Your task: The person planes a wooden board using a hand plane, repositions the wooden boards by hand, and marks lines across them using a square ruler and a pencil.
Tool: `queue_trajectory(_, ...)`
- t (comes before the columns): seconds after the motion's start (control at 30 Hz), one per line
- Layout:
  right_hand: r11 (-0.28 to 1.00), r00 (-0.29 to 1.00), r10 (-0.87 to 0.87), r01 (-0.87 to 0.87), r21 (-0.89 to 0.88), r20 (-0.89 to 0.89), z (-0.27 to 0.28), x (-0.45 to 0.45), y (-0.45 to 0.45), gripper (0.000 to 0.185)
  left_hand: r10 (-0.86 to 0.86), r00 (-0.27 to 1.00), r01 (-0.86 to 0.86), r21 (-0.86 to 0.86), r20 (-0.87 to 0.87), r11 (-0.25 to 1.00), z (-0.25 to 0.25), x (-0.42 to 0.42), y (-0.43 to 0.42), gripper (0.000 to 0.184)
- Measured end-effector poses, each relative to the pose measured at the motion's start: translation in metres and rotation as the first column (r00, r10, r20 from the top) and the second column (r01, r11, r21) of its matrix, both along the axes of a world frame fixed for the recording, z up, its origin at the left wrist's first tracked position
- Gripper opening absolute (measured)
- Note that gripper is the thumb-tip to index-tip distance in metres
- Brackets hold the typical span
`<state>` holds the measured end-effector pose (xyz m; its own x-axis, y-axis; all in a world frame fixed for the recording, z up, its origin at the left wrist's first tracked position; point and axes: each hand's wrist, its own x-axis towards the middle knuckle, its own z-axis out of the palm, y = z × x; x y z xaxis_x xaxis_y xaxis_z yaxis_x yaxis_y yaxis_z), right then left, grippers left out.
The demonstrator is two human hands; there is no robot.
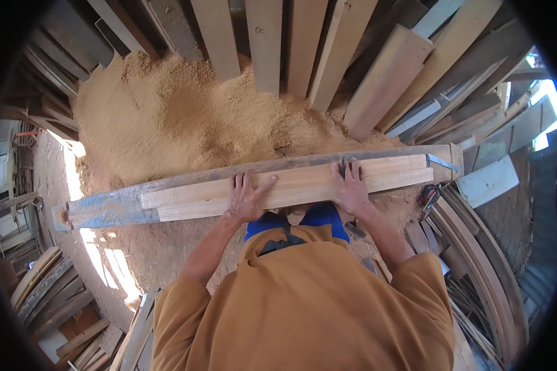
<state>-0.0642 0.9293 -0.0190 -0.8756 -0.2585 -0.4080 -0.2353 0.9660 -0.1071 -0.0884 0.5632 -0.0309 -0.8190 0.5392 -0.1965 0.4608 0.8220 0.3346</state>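
Observation:
Two pale wooden boards, a rear board and a front board, lie side by side along a long, worn bench plank. My left hand rests on them left of centre, fingers spread and thumb stretched out. Further right, my right hand lies across the boards with a slim dark stick, perhaps a pencil, between thumb and finger. At the boards' right end a metal square lies on the bench.
A heap of sawdust lies behind the bench, with several planks leaning over it. Curved strips of timber are stacked at the right. A red-and-dark tool or cable sits near the bench's right end. More offcuts lie at lower left.

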Motion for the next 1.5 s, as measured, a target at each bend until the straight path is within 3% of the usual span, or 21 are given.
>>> queue_trajectory(0.3,1.0,0.999,0.003,-0.003,0.0,-0.034,-0.001,0.001,-0.002,0.122,0.004,0.999,-0.001,0.05,-0.053,0.999,0.003,0.0,-0.002,0.101)
queue_trajectory(0.47,1.0,1.0,-0.023,0.023,0.017,0.008,0.0,0.0,-0.006,0.119,0.015,0.998,-0.014,-0.018,0.068,1.0,0.018,0.0,-0.001,0.104)
queue_trajectory(0.53,0.999,0.999,-0.031,0.031,0.024,0.014,-0.002,0.0,-0.009,0.12,0.012,0.999,-0.013,0.002,0.041,1.0,0.001,0.004,-0.006,0.109)
queue_trajectory(0.7,0.99,0.998,-0.011,0.002,0.138,0.067,-0.003,-0.003,-0.011,0.125,0.084,0.992,-0.081,0.039,-0.089,0.996,-0.012,0.023,0.002,0.098)
queue_trajectory(0.83,0.981,0.994,-0.013,-0.01,0.196,0.113,-0.002,-0.006,-0.015,0.127,0.177,0.981,-0.166,0.117,-0.084,0.979,-0.015,0.04,0.008,0.075)
queue_trajectory(0.93,0.978,0.992,-0.016,-0.011,0.207,0.129,-0.001,-0.007,-0.019,0.128,0.196,0.976,-0.173,0.202,-0.098,0.964,-0.023,0.045,0.007,0.075)
queue_trajectory(1.13,0.974,0.99,0.002,-0.034,0.222,0.143,0.001,-0.007,-0.02,0.13,0.142,0.989,-0.148,0.223,0.045,0.964,-0.007,0.042,-0.007,0.071)
queue_trajectory(1.33,0.974,0.992,0.01,-0.039,0.225,0.129,0.003,-0.007,-0.022,0.13,0.181,0.981,-0.192,0.398,0.067,0.897,-0.017,0.046,-0.008,0.068)
queue_trajectory(1.5,0.985,0.994,-0.001,-0.019,0.17,0.113,-0.003,-0.007,-0.021,0.126,0.099,0.995,-0.103,0.314,0.03,0.944,-0.021,0.043,-0.015,0.075)
